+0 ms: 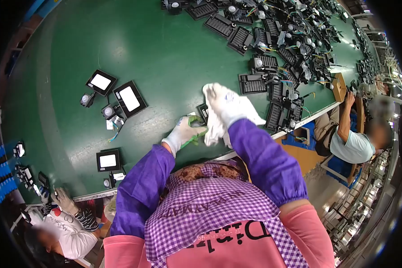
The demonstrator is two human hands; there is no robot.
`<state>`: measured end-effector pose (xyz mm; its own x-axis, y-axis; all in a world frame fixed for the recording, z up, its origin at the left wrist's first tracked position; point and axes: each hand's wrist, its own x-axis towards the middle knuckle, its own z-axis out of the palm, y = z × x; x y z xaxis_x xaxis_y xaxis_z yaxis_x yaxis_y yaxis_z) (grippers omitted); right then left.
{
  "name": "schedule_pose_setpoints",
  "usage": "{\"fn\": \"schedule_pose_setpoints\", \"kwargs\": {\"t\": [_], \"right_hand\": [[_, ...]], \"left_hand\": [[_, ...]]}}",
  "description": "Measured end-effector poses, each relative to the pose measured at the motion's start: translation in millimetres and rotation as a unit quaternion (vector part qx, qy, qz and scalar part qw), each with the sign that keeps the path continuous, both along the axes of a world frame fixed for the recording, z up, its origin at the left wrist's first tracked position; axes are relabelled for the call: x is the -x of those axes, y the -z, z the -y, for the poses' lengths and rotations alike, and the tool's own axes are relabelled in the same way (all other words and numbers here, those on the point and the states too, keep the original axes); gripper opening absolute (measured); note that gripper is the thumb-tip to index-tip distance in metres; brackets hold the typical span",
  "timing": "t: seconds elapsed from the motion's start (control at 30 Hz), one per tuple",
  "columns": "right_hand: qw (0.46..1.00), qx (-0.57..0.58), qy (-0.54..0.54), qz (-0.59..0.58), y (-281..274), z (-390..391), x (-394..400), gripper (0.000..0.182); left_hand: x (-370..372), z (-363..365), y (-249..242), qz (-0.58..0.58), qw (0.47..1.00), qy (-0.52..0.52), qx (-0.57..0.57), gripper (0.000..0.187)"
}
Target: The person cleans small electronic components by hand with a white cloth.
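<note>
Mostly hid one black lamp, twelve o'clock, under white cloth and right hand. Curved fingers of left hand beside it; couldn't tell either grip. Counted three nearby white-faced lamps, nine-to-ten o'clock.

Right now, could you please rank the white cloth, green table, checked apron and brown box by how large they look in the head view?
1. Green table
2. Checked apron
3. White cloth, partly covered by the right hand
4. Brown box, farther off, so true size is unsure
</note>
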<state>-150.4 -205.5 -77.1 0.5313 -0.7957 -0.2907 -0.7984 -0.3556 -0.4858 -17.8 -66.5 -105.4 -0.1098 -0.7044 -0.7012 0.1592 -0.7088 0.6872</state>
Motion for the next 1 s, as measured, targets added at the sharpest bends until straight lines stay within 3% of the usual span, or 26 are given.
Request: {"fn": "schedule_pose_setpoints", "kwargs": {"t": [0.03, 0.1, 0.17, 0.2, 0.27, 0.33, 0.37, 0.4, 0.47, 0.53, 0.63, 0.7, 0.8, 0.9, 0.93, 1.0], "right_hand": [[0.998, -0.001, 0.008, -0.07, 2.7, 10.4, -7.4, 0.029], [0.996, 0.085, 0.001, 0.002, 17.8, -13.0, 9.8, 0.029], [0.993, 0.114, -0.008, -0.015, 12.7, -51.6, 29.5, 0.025], [0.998, 0.05, -0.019, -0.044, -18.0, -72.2, 33.2, 0.022], [0.996, 0.081, -0.012, -0.017, -2.1, -108.2, 58.4, 0.019], [0.996, 0.066, 0.062, -0.017, 7.1, -91.5, 65.2, 0.018], [0.988, -0.054, 0.139, -0.041, -5.4, -68.1, 65.3, 0.019], [0.982, -0.017, 0.182, -0.04, 3.0, -54.9, 65.8, 0.023], [0.984, -0.019, 0.17, -0.049, 7.6, -60.6, 74.4, 0.022], [0.977, -0.071, 0.198, 0.026, -14.9, -93.6, 63.8, 0.03], [0.991, -0.01, 0.043, -0.128, -10.7, -111.1, 56.1, 0.043], [0.957, -0.086, 0.187, -0.203, -51.7, -65.8, 55.6, 0.035], [0.927, -0.032, 0.358, -0.109, -10.0, -25.0, 107.1, 0.041], [0.933, -0.01, 0.334, -0.134, -27.0, -22.2, 108.6, 0.04], [0.939, 0.007, 0.33, -0.098, -2.2, -24.7, 114.4, 0.038], [0.952, 0.106, 0.253, -0.133, 24.0, -41.7, 114.1, 0.038]], "left_hand": [[0.1, 0.4, -1.5, -0.01, 1.0, -0.008, -0.002, 0.033], [0.8, 0.0, 1.8, -0.022, 0.999, -0.026, 0.003, 0.031], [0.1, -0.3, -0.5, -0.021, 0.999, -0.034, -0.004, 0.033], [2.0, -0.1, -2.8, -0.023, 0.999, -0.036, -0.008, 0.033], [3.9, 4.1, -9.9, -0.038, 0.999, -0.033, -0.005, 0.035], [3.7, 2.5, -12.5, -0.042, 0.999, -0.029, 0.002, 0.035], [6.7, -0.5, -12.9, -0.048, 0.997, -0.067, -0.012, 0.031], [5.4, -1.4, -9.7, -0.044, 0.997, -0.059, -0.014, 0.031], [3.7, 0.5, -1.5, -0.041, 0.998, -0.043, -0.017, 0.031], [5.3, 1.4, -7.3, -0.04, 0.998, -0.054, -0.007, 0.03], [3.4, -2.8, -9.1, -0.068, 0.996, -0.063, -0.01, 0.029], [6.8, -12.5, -7.0, -0.087, 0.99, -0.112, 0.006, 0.029], [10.9, -23.1, 1.5, -0.104, 0.976, -0.192, 0.02, 0.026], [16.7, -27.3, -5.6, -0.084, 0.971, -0.222, -0.001, 0.025], [18.6, -27.9, -3.4, -0.084, 0.969, -0.23, 0.002, 0.025], [20.7, -28.3, -3.1, -0.083, 0.967, -0.241, 0.005, 0.025]]}}
